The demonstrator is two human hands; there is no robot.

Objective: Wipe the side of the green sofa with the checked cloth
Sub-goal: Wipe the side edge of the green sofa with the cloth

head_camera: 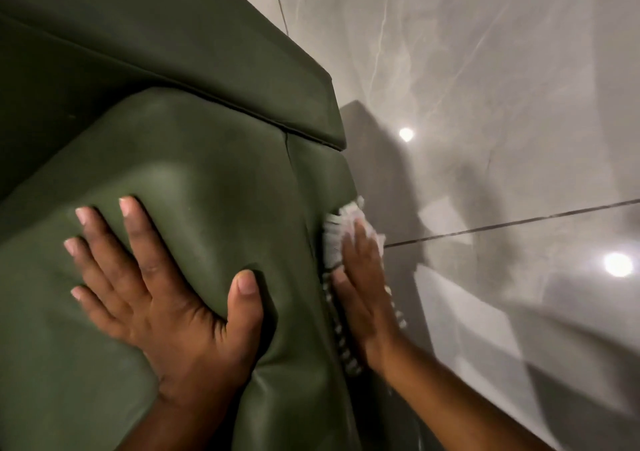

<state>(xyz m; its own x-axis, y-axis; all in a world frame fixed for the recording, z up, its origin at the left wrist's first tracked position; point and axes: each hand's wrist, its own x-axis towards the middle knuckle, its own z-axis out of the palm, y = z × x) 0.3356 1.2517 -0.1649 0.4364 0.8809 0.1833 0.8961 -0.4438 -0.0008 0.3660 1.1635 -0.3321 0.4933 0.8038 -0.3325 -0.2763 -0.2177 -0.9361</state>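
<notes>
Head view: my left hand lies flat, fingers spread wide, pressing the green sofa arm's top. Just right of it, my right hand, palm flat, presses the checked cloth against the sofa's side.

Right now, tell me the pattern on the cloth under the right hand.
Dark and white checks with a frayed pale edge on the cloth, seen in the head view.

Left hand flat, fingers spread, right hand flat, fingers extended
</notes>
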